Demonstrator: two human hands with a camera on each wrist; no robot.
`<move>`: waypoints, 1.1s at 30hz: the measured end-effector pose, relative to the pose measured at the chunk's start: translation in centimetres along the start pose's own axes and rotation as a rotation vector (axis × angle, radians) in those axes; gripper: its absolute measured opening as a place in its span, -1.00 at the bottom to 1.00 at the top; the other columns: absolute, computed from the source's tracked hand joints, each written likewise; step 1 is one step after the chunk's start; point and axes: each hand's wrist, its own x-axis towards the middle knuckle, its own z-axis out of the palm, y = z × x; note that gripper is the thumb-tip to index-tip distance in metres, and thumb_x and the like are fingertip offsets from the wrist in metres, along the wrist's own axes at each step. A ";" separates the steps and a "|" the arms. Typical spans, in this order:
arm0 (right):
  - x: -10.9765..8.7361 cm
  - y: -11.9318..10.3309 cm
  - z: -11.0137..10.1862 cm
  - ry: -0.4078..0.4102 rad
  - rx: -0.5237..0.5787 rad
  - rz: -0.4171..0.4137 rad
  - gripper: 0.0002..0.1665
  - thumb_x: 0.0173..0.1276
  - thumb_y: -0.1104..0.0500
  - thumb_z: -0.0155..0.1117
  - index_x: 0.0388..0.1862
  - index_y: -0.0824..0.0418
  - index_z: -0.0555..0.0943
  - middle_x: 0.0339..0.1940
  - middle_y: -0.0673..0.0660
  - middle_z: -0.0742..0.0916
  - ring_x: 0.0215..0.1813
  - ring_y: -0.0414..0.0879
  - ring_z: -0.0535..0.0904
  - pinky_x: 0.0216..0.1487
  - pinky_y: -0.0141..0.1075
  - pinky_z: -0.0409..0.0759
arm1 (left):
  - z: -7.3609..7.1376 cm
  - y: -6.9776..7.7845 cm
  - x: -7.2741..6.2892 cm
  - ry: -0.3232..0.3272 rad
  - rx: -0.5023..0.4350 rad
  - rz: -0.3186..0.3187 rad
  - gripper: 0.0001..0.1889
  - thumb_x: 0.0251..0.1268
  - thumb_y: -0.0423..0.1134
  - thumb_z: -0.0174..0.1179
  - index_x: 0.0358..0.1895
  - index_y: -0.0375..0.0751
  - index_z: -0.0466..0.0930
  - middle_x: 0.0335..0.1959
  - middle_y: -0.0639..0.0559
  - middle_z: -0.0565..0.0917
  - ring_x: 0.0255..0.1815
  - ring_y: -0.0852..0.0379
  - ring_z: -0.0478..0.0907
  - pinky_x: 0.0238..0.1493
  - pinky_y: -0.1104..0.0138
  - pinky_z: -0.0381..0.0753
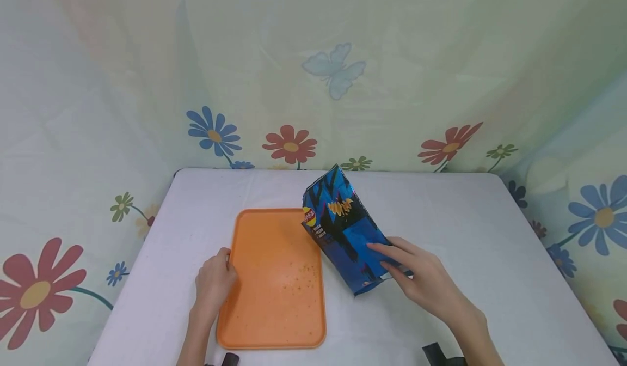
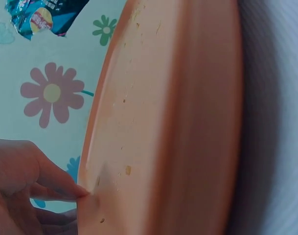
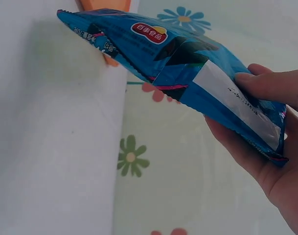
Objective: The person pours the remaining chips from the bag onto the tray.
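An orange tray (image 1: 264,279) with a raised rim lies on the table, scattered with small yellow crumbs (image 1: 300,281). My left hand (image 1: 214,280) pinches the tray's left rim between thumb and fingers; the left wrist view shows the thumb (image 2: 65,186) at that edge. In my right hand (image 1: 426,276) is a blue chip bag (image 1: 350,241), gripped near its lower right end. The bag slants up to the left, its upper end over the tray's right edge. In the right wrist view the thumb (image 3: 266,88) presses the bag beside a white printed panel.
A white-covered table (image 1: 490,230) spreads to the right of the tray. Behind it hangs a curtain (image 1: 392,99) printed with flowers and a butterfly. Dark straps (image 1: 438,352) show by the wrists at the bottom edge.
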 end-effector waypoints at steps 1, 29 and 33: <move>0.4 0.0 -0.1 -0.006 -0.006 -0.022 -0.29 0.01 0.53 0.55 0.16 0.07 0.72 0.01 0.07 0.77 -0.22 -0.16 0.72 -0.29 -0.50 0.65 | 0.1 0.0 0.0 -0.001 0.001 -0.001 -0.61 0.30 -0.51 -0.01 0.16 -0.55 0.55 -0.66 0.01 0.42 -0.74 0.20 0.21 -0.70 0.40 0.18; 6.3 -3.1 -1.6 -0.284 -0.183 -0.282 -0.52 0.15 0.43 0.52 0.04 0.09 0.78 -0.01 0.02 0.78 -0.07 -0.12 0.74 -0.27 -0.37 0.71 | -0.1 0.0 -0.2 -0.009 0.017 -0.011 -0.61 0.30 -0.51 -0.01 0.16 -0.55 0.55 -0.59 -0.08 0.53 -0.72 0.14 0.32 -0.67 0.35 0.28; 6.6 -3.3 -1.3 -0.309 -0.192 -0.295 -0.54 0.15 0.42 0.53 0.04 0.11 0.78 -0.02 0.02 0.78 -0.09 -0.13 0.74 -0.24 -0.36 0.72 | 0.0 0.1 -0.2 0.001 0.015 -0.011 -0.62 0.30 -0.50 0.00 0.15 -0.54 0.55 -0.57 -0.09 0.55 -0.70 0.13 0.34 -0.66 0.34 0.30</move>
